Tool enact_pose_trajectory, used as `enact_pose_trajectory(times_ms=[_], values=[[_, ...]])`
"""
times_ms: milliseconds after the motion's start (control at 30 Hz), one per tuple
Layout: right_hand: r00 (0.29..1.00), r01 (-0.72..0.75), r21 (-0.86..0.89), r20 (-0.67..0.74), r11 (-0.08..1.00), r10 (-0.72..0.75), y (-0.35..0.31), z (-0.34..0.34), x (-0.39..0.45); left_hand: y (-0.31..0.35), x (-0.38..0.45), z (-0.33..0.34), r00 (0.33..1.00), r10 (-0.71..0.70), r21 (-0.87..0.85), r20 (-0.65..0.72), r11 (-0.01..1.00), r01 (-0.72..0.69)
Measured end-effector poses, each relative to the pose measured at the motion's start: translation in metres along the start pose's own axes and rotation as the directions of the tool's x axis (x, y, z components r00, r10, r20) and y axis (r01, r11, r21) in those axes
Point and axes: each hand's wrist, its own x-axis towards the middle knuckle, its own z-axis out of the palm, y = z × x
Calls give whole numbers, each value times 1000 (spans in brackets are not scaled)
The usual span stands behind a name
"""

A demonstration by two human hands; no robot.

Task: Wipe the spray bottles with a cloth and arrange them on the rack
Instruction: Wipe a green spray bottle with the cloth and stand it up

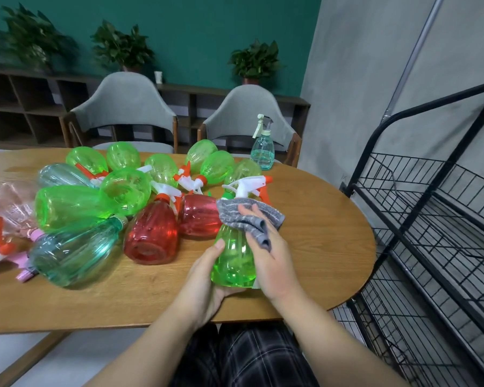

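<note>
A green spray bottle (pixel 233 261) with a white and orange trigger head stands tilted near the table's front edge. My left hand (pixel 204 277) grips its lower body from the left. My right hand (pixel 268 252) presses a grey striped cloth (pixel 249 219) against the bottle's shoulder, with a fold of the cloth caught between its fingers. Several more green, red, teal and pink spray bottles (pixel 118 205) lie on their sides across the wooden table (pixel 319 247). A black wire rack (pixel 430 208) stands to the right of the table.
A pale blue spray bottle (pixel 262 152) stands upright at the table's far right edge. Two grey chairs (pixel 123 107) sit behind the table, in front of a low dark shelf with potted plants. The rack's shelves hold nothing.
</note>
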Motion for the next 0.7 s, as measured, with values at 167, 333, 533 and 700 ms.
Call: enact_pose_trajectory(times_ms=[167, 333, 533, 700], values=[[994, 106, 50, 2, 993, -106, 5, -3, -10, -1, 2, 0, 1000, 19, 25, -21, 1000, -18], [957, 291, 67, -22, 954, -291, 16, -4, -17, -1, 3, -2, 999, 27, 32, -39, 999, -26], [976, -50, 400, -174, 915, 130, -4, -10, -20, -1, 3, -2, 999, 35, -26, 1, 999, -35], [689, -227, 828, -237, 514, 685, -12, -21, 13, 2, 1, -1, 999, -25, -28, 23, 999, 26]])
